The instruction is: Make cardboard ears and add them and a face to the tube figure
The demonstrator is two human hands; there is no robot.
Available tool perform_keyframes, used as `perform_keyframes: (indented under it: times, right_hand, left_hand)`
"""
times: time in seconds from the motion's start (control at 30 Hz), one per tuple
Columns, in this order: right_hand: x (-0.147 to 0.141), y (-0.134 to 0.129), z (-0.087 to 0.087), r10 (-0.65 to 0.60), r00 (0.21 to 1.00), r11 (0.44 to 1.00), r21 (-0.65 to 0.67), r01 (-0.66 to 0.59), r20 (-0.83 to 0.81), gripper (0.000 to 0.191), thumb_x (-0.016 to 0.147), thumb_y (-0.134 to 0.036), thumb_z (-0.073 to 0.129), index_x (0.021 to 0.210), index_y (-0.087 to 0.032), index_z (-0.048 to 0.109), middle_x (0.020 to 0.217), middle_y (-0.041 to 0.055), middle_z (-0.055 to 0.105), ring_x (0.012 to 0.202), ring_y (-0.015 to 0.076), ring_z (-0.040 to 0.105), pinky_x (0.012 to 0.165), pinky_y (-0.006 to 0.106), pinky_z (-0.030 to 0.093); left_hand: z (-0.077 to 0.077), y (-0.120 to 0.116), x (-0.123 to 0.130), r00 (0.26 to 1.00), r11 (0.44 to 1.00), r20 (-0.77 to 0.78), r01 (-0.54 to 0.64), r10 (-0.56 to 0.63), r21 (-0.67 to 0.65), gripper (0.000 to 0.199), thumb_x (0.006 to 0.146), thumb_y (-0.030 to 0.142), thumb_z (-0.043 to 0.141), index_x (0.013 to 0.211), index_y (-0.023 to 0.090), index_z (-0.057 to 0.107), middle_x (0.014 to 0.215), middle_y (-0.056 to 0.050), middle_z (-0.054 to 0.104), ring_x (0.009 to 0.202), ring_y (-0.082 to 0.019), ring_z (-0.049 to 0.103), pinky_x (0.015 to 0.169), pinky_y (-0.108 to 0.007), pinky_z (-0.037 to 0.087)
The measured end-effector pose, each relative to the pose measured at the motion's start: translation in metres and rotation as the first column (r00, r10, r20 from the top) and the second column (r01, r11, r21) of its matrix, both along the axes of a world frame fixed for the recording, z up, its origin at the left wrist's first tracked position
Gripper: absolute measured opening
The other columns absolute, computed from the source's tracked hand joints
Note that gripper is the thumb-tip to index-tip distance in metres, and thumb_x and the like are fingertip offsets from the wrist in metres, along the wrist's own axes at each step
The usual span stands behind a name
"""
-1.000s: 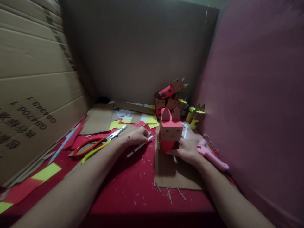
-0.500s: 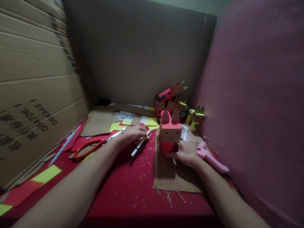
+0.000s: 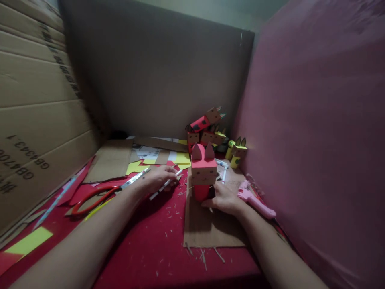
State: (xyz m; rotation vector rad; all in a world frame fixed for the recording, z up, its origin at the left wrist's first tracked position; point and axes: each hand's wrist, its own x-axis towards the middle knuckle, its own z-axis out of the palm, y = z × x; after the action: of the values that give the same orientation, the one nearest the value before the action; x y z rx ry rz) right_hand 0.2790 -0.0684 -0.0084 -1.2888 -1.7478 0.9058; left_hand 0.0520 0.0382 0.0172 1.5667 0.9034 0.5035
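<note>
A cardboard cat figure [image 3: 204, 166] with a pink-red top, two upright ears, a drawn face and a red tube body stands on a flat cardboard sheet [image 3: 219, 235]. My right hand [image 3: 224, 198] is closed around the lower right side of its body, thumb at the front. To the left, my left hand [image 3: 162, 178] has its fingers closed on a slim white marker pen [image 3: 155, 194], tilted low over the red cloth. Red-handled scissors [image 3: 93, 200] lie beside my left forearm, partly covered by it. A pink glue gun [image 3: 255, 199] rests right of my right hand.
Several similar animal figures [image 3: 207, 136] are piled at the back, with yellow ones [image 3: 238, 154] to their right. Cardboard pieces [image 3: 108, 158] and coloured paper [image 3: 36, 241] lie on the left. A cardboard wall [image 3: 36, 100] and a pink wall [image 3: 309, 120] flank the red cloth [image 3: 144, 249].
The view has turned slightly right, so most things sit further left. My left fingers have closed more around the marker pen. My right hand keeps its hold on the cat figure.
</note>
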Motion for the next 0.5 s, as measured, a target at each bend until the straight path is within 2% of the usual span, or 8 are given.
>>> perform_keyframes:
  times: [0.13,0.23,0.33,0.5]
  right_hand:
    - [0.008,-0.004,0.007,0.075,0.997,0.994,-0.083,-0.077,-0.033,0.067,0.062,-0.004,0.063,0.126,-0.023,0.054,0.109,0.0043,0.068,0.097,0.0236,0.065,0.081,0.034,0.052]
    - [0.015,-0.006,0.011,0.097,0.995,0.988,-0.115,-0.101,-0.035,0.064,0.061,0.000,0.051,0.122,-0.021,0.056,0.106,0.0060,0.069,0.091,0.0203,0.067,0.071,0.029,0.052]
    - [0.019,-0.005,0.011,0.029,1.000,0.997,-0.071,-0.028,0.006,0.058,0.064,0.002,0.049,0.118,-0.020,0.058,0.110,0.0081,0.067,0.094,0.0197,0.065,0.078,0.031,0.052]
    - [0.020,-0.001,0.009,-0.123,0.987,0.992,0.029,0.120,0.107,0.036,0.076,-0.003,0.056,0.108,-0.017,0.062,0.103,0.0080,0.067,0.094,0.0211,0.063,0.085,0.039,0.050]
  left_hand:
    - [-0.004,0.007,-0.001,1.000,0.999,0.020,0.009,-0.008,-0.049,0.016,0.064,0.024,0.066,0.071,0.016,0.053,0.052,0.006,0.042,0.043,-0.007,0.033,0.042,-0.020,0.020]
    - [-0.008,0.013,-0.003,1.000,0.997,0.020,-0.001,0.003,-0.083,0.019,0.064,0.021,0.068,0.078,0.017,0.057,0.052,0.007,0.041,0.043,-0.006,0.031,0.043,-0.020,0.018]
    - [-0.011,0.015,-0.004,1.000,0.995,0.014,-0.026,0.028,-0.101,0.022,0.064,0.021,0.070,0.083,0.017,0.059,0.052,0.006,0.044,0.043,-0.006,0.031,0.042,-0.019,0.017]
    - [-0.009,0.013,-0.001,0.998,0.991,-0.005,-0.065,0.065,-0.118,0.020,0.063,0.019,0.070,0.080,0.017,0.059,0.047,0.006,0.045,0.040,-0.007,0.031,0.040,-0.019,0.015]
